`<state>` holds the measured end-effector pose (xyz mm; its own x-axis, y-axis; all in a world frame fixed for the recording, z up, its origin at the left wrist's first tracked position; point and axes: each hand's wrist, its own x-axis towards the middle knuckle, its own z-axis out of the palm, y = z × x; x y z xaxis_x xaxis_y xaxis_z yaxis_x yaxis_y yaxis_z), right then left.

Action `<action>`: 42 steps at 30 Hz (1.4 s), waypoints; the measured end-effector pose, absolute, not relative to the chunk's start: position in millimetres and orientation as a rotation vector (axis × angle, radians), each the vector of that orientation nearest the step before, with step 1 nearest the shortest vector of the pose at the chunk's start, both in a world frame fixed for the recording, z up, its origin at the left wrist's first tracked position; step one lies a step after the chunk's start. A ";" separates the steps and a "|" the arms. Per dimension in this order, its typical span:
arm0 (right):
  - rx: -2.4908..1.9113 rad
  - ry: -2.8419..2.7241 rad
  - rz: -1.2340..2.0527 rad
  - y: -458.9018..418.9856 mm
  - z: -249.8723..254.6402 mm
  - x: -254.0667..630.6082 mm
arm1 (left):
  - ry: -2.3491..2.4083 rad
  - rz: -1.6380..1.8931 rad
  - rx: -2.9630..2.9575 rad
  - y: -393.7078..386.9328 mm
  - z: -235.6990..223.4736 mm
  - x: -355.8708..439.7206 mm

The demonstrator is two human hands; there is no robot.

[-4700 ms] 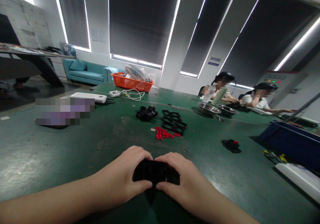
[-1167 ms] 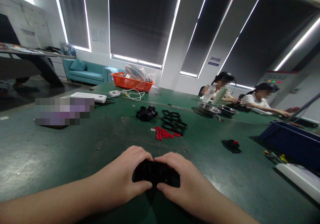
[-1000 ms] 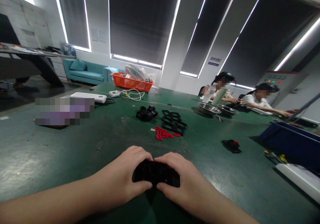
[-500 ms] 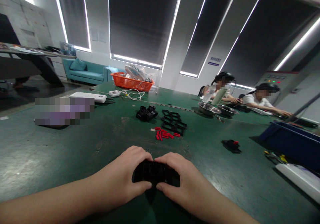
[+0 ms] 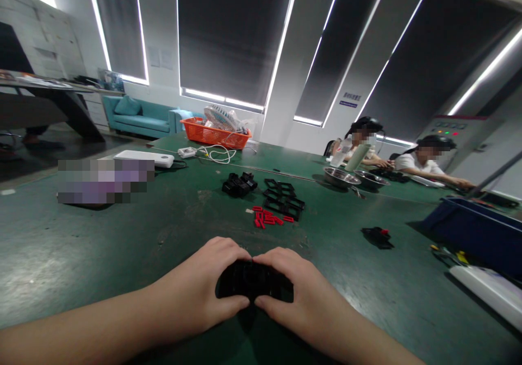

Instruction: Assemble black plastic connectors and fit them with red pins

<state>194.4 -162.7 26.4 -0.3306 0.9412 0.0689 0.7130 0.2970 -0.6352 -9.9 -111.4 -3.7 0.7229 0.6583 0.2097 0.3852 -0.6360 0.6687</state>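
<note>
Between my two hands is a dark black plastic part (image 5: 249,280), gripped at both ends near the table's front. My left hand (image 5: 207,280) curls round its left end, thumb along the near side and fingers over the far side. My right hand (image 5: 296,286) holds the right end the same way, and the fingertips of both hands nearly meet. A speck of red shows at the part's far edge. Beyond the hands lie small red rectangular clips (image 5: 267,218), several black rectangular frames (image 5: 283,197) and a pile of black plastic pieces (image 5: 239,184).
On the green table (image 5: 179,261), a black part with red (image 5: 378,237) lies right. Farther right are a blue bin (image 5: 477,229) and a white case (image 5: 489,294). An orange basket (image 5: 216,135), metal bowls (image 5: 341,178) and a white box (image 5: 143,159) stand farther back. Two people sit at the far right.
My hands stay almost still round the black part. A small red spot now shows at its far edge, between my fingertips.
</note>
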 end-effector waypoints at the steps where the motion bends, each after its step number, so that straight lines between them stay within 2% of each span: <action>1: -1.479 -2.135 0.715 -162.8 26.9 194.4 | 0.784 0.594 2.322 -111.3 -3.9 -10.1; 42: -1.488 -2.117 0.731 -162.6 26.7 195.8 | 0.792 0.562 2.312 -109.7 -3.7 -9.1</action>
<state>195.8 -162.6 26.7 -0.3172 0.9465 0.0588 0.7086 0.2778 -0.6486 -9.1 -109.7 -3.7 0.7292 0.6585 0.1863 0.3931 -0.6259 0.6736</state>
